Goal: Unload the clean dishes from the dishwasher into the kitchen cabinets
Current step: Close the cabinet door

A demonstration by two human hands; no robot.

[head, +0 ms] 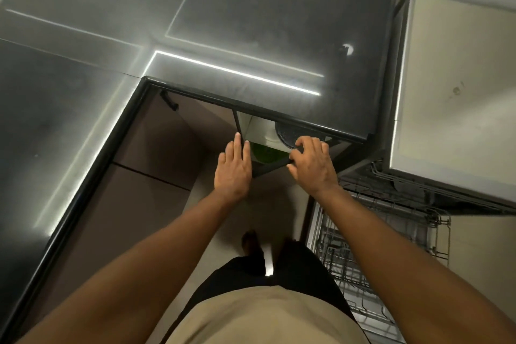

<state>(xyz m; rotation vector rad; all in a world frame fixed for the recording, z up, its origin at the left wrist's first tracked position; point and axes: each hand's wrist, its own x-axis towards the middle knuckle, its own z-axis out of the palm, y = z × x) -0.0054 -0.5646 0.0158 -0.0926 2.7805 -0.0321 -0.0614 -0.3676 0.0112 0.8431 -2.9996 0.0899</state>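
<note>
A: Entry. Head view, looking down. The right hand (314, 163) curls its fingers round the near rim of a dark round pan (287, 135), which sits part-way inside the open cabinet (252, 127) under the black countertop (251, 36). Only the pan's near edge shows; the rest is hidden by the counter lip.

B: Left hand?

A: The left hand (234, 169) is flat, fingers straight and held together, fingertips at the cabinet's vertical frame, just left of the opening. It holds nothing. I cannot tell whether it presses the frame or merely touches it.

B: What else is in the cabinet?

A: A white vessel (268, 134) to the pan's left on the same shelf, touching or nearly so. Something green (265, 152) on the level below. The dishwasher rack (377, 232) stands pulled out near right; the visible part looks bare.

B: Step in hand?

A: Judged: seating the pan on the shelf. To do it well, slide it level and straight back, keeping clear of the white vessel, and release only when the base rests fully on the shelf. Left hand steadies the body at the frame. Risk: rim knocking the counter lip.
</note>
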